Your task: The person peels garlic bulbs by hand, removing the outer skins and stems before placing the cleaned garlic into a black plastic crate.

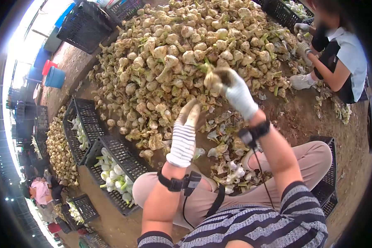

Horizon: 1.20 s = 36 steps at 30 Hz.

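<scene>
My right hand, in a white glove with dirty fingertips, is closed around a garlic bulb with a short green stem, held just above the heap. Some blur softens the bulb and fingers. To its lower left, my left hand wears a striped white glove. Its fingers stretch toward the heap with nothing visible in them. The large heap of unpeeled, dirt-brown garlic bulbs lies in front of both hands. Loose peelings and skins cover the ground below my right hand, near my feet.
A black crate of clean white garlic stands at my left knee, with another crate behind it. A further black crate sits by my right knee. A gloved co-worker squats at the heap's right. Blue bucket at far left.
</scene>
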Tool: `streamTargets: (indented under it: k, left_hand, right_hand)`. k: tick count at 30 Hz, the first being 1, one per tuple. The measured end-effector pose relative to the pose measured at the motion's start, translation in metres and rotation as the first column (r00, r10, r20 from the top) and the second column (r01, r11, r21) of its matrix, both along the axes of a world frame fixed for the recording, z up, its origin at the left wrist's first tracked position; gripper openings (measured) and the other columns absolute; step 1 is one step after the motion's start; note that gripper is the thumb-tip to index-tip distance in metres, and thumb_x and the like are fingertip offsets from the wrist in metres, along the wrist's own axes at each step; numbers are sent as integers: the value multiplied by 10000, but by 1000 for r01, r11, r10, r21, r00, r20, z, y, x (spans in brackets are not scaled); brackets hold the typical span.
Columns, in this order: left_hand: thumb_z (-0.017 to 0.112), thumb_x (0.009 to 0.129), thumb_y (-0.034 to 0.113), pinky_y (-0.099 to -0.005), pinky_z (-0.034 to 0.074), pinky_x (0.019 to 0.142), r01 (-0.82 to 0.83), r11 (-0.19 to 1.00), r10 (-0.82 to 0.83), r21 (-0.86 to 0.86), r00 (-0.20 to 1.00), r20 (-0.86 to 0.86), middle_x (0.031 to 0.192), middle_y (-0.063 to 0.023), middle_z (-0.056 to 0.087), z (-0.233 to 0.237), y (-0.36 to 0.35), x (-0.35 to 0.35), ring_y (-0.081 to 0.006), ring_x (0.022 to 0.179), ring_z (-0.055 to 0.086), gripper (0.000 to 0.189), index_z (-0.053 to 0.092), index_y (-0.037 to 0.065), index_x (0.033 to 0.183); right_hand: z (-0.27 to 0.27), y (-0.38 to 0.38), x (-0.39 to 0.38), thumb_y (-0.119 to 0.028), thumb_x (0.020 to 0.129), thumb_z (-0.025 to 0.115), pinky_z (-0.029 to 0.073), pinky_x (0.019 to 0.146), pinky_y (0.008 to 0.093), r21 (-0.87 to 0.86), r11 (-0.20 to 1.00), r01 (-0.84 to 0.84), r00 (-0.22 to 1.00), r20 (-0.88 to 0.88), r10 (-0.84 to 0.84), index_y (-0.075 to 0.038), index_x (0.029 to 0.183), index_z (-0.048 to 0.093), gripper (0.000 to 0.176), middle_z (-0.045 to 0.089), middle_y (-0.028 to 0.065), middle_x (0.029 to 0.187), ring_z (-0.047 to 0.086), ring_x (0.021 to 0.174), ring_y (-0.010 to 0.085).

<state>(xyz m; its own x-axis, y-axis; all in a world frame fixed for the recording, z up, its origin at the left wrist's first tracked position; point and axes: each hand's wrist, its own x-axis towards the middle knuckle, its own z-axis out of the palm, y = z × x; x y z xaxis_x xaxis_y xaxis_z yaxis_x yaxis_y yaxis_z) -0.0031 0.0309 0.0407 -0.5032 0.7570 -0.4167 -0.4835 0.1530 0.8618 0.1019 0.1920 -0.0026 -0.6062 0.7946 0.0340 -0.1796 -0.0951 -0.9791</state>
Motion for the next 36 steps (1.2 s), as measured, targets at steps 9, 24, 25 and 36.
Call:
streamTargets:
  k: [9,24,25,36]
  left_hand:
    - [687,860,38,-261,504,884,255,946,-210,200,952,-222,1154,-90,593,5,4,46,-155,1045,567,502,466,21,1311]
    - [776,734,16,-307,494,887,318,922,59,218,444,-894,1106,-106,590,16,-27,70,-183,984,598,565,485,35,1217]
    - [775,734,16,-306,496,887,320,930,-21,178,533,-846,1100,-103,590,17,-31,68,-176,981,597,561,481,37,1211]
    - [730,794,45,-281,497,873,222,956,-161,191,943,-292,1177,-74,512,22,-33,65,-163,1027,547,549,438,76,1258]
  right_hand:
    - [55,-82,91,-273,936,617,451,840,240,-187,979,83,995,72,-71,-25,1238,579,392,628,17,1068,548,931,72]
    - [70,-111,92,-184,966,578,468,714,248,-37,999,22,993,113,-18,-27,1116,602,219,630,1,893,530,797,70]
    - [67,-108,95,-174,967,571,461,692,248,8,1000,-23,989,147,22,-33,1108,603,202,619,-3,872,517,775,73]
    - [64,-102,98,-6,903,508,475,625,263,365,929,-70,942,331,-59,-14,1097,599,214,610,56,822,535,694,102]
